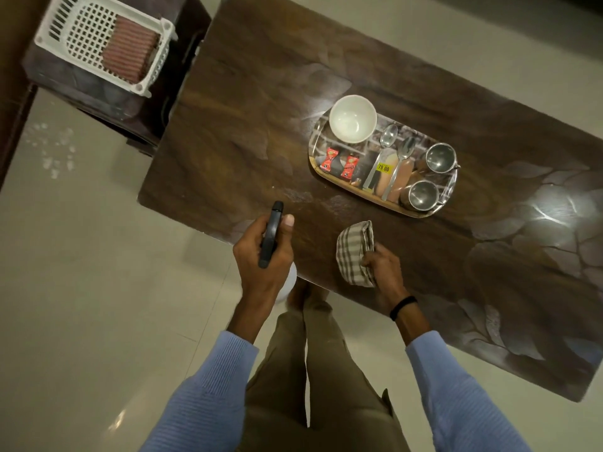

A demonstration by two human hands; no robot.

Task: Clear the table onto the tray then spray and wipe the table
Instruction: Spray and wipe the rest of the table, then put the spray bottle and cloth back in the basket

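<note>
Checked cloth (354, 252), surely soft and floppy, is bunched in my curled right hand (383, 269) while my left hand (264, 265) grips the probably light spray bottle (270, 236) at its neck.

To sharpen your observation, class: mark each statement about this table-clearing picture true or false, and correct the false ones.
1. The left hand grips the spray bottle. True.
2. The right hand holds a sponge. False: it holds a checked cloth.
3. The white bowl sits on the tray. True.
4. Three steel cups stand on the tray. False: there are two steel cups.
5. The spoons lie on the bare table. False: both spoons lie on the tray.
</note>
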